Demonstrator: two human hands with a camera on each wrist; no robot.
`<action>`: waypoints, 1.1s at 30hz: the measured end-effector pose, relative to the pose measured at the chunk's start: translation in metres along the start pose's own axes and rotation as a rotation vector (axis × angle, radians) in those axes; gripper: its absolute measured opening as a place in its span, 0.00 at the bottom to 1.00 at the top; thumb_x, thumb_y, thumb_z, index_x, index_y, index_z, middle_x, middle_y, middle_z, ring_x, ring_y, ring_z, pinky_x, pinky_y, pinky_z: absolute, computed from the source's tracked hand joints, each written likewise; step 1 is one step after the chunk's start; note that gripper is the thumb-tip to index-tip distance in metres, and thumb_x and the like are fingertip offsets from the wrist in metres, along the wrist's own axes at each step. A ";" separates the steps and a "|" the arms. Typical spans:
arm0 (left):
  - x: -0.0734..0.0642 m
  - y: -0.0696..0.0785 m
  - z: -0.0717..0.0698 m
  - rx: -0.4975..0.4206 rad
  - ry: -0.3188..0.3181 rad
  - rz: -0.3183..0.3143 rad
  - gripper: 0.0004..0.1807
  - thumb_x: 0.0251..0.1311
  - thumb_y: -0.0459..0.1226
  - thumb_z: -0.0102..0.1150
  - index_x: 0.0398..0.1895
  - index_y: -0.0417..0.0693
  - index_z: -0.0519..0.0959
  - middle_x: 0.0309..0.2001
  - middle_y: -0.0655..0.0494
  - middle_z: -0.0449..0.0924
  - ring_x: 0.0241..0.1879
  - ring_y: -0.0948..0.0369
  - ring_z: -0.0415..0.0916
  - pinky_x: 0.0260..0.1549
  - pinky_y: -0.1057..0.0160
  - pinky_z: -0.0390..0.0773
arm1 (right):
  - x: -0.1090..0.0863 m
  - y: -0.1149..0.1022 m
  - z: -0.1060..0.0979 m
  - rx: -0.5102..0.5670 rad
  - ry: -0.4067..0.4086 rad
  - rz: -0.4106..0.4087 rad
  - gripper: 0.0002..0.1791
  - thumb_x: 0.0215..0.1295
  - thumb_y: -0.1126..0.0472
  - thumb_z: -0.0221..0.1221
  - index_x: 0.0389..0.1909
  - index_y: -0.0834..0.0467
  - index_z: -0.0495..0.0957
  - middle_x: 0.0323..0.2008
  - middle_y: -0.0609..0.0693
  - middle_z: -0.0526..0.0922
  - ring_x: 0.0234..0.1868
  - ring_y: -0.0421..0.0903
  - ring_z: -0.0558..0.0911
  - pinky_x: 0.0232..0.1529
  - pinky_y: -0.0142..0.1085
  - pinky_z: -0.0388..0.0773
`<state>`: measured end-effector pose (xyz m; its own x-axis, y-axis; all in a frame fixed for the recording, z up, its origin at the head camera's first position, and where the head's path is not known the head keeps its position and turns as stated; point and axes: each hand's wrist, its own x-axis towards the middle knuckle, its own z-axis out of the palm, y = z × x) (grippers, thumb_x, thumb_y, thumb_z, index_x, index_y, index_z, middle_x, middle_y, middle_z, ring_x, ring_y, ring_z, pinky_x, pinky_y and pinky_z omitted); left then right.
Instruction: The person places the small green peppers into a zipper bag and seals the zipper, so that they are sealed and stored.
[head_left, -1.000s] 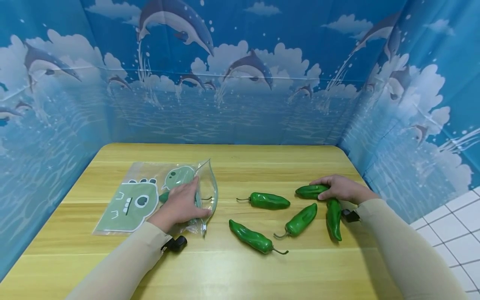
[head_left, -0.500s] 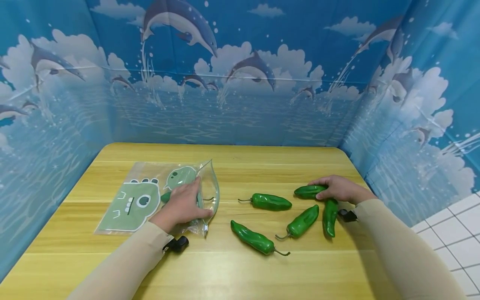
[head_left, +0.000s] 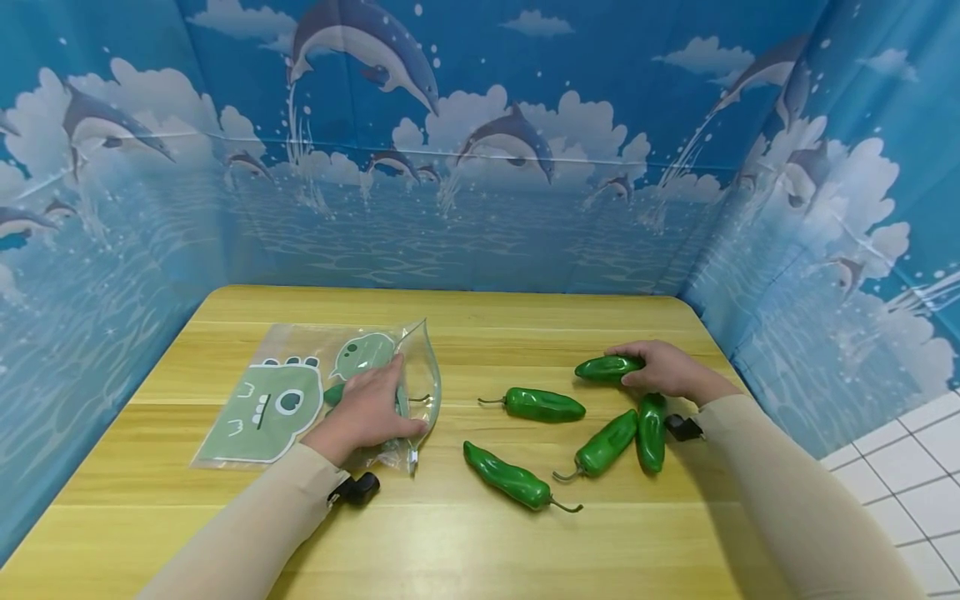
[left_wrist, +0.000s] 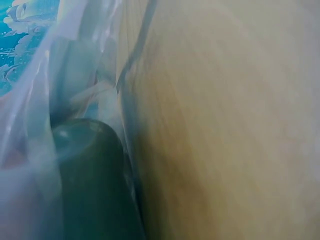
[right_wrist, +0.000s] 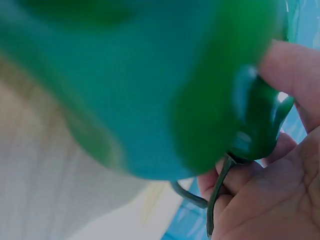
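Observation:
My left hand (head_left: 365, 408) lies spread over a clear zip bag (head_left: 281, 354) printed with a green cartoon dinosaur, its thumb out by the bag's gaping mouth. A green chili pepper (left_wrist: 95, 180) is inside the bag, partly under that hand. In my right hand (head_left: 667, 371), thumb and fingers grip another green chili pepper (head_left: 607, 368) by its stem end. A further pepper (head_left: 651, 433) sits just under the right palm and looms close in the right wrist view, where two stems (right_wrist: 217, 197) reach the palm.
Three more green chili peppers lie between the hands: one pepper (head_left: 543, 405) level with the bag mouth, one slanted pepper (head_left: 606, 443) beside the right-hand pair, one nearer pepper (head_left: 506, 475). The wooden table (head_left: 450, 550) is bordered by dolphin-print curtains (head_left: 465, 225).
My right hand has moved left with the gripped pepper. The pepper under its palm has shifted left too, up against the slanted one. My left hand stays on the bag.

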<state>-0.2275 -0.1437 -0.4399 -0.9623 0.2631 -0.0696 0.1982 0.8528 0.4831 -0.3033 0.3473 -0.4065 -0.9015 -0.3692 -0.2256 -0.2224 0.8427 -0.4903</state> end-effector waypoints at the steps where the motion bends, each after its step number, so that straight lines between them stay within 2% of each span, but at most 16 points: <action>1: 0.000 0.000 0.000 0.002 -0.001 0.000 0.72 0.49 0.62 0.77 0.86 0.40 0.43 0.83 0.40 0.56 0.81 0.39 0.55 0.79 0.35 0.48 | 0.000 -0.001 -0.001 0.002 0.006 0.000 0.32 0.73 0.61 0.64 0.76 0.59 0.71 0.69 0.67 0.76 0.63 0.62 0.80 0.57 0.53 0.81; 5: -0.001 0.001 0.000 0.000 -0.005 -0.003 0.72 0.50 0.62 0.77 0.86 0.40 0.43 0.83 0.40 0.55 0.81 0.39 0.54 0.80 0.35 0.47 | 0.002 -0.006 -0.003 -0.012 0.046 -0.009 0.31 0.72 0.61 0.64 0.75 0.61 0.70 0.65 0.67 0.78 0.59 0.60 0.81 0.54 0.52 0.81; 11: -0.001 0.001 0.001 -0.007 -0.002 -0.008 0.72 0.49 0.61 0.77 0.86 0.41 0.43 0.83 0.41 0.55 0.82 0.39 0.53 0.80 0.36 0.46 | 0.006 -0.021 -0.004 -0.050 0.109 -0.018 0.30 0.72 0.53 0.67 0.71 0.59 0.75 0.61 0.63 0.82 0.52 0.54 0.83 0.49 0.49 0.80; 15: 0.000 0.000 0.002 -0.007 0.005 -0.005 0.72 0.49 0.62 0.77 0.86 0.40 0.43 0.83 0.41 0.56 0.81 0.40 0.54 0.80 0.36 0.47 | 0.008 -0.039 -0.002 -0.063 0.123 -0.042 0.32 0.72 0.50 0.67 0.73 0.57 0.74 0.66 0.64 0.79 0.58 0.59 0.83 0.54 0.53 0.81; 18: 0.001 -0.001 0.002 -0.007 0.007 -0.003 0.72 0.49 0.62 0.77 0.86 0.41 0.43 0.83 0.41 0.56 0.81 0.40 0.54 0.80 0.36 0.47 | 0.012 -0.054 0.001 -0.071 0.131 -0.073 0.33 0.72 0.49 0.66 0.74 0.56 0.74 0.66 0.63 0.80 0.57 0.57 0.84 0.54 0.53 0.81; 22: 0.001 -0.001 0.002 -0.004 0.006 -0.004 0.72 0.49 0.62 0.77 0.87 0.41 0.43 0.83 0.41 0.55 0.81 0.40 0.54 0.80 0.36 0.47 | 0.020 -0.075 0.005 -0.063 0.116 -0.119 0.32 0.73 0.50 0.66 0.74 0.55 0.74 0.61 0.60 0.84 0.49 0.49 0.85 0.48 0.47 0.82; 24: 0.001 -0.002 0.002 -0.003 0.007 -0.003 0.72 0.49 0.62 0.77 0.87 0.41 0.43 0.83 0.41 0.55 0.81 0.40 0.54 0.80 0.36 0.47 | 0.023 -0.087 0.009 -0.049 0.095 -0.142 0.32 0.73 0.52 0.66 0.75 0.54 0.73 0.62 0.59 0.84 0.51 0.50 0.85 0.49 0.47 0.83; 30: 0.000 -0.002 0.003 -0.002 0.009 -0.004 0.73 0.49 0.62 0.77 0.86 0.41 0.43 0.83 0.41 0.55 0.81 0.40 0.54 0.80 0.36 0.48 | 0.034 -0.119 0.023 -0.025 0.030 -0.215 0.33 0.74 0.56 0.66 0.77 0.54 0.70 0.69 0.56 0.80 0.64 0.54 0.83 0.61 0.52 0.82; 33: 0.000 -0.002 0.003 0.003 0.008 -0.006 0.73 0.49 0.62 0.77 0.87 0.41 0.43 0.83 0.41 0.55 0.81 0.40 0.54 0.80 0.36 0.48 | 0.039 -0.135 0.030 -0.020 0.005 -0.240 0.33 0.74 0.57 0.65 0.77 0.54 0.70 0.70 0.55 0.79 0.66 0.54 0.82 0.64 0.52 0.81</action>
<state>-0.2277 -0.1444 -0.4432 -0.9649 0.2546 -0.0651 0.1934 0.8557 0.4800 -0.2975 0.2074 -0.3750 -0.8235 -0.5583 -0.1004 -0.4382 0.7385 -0.5124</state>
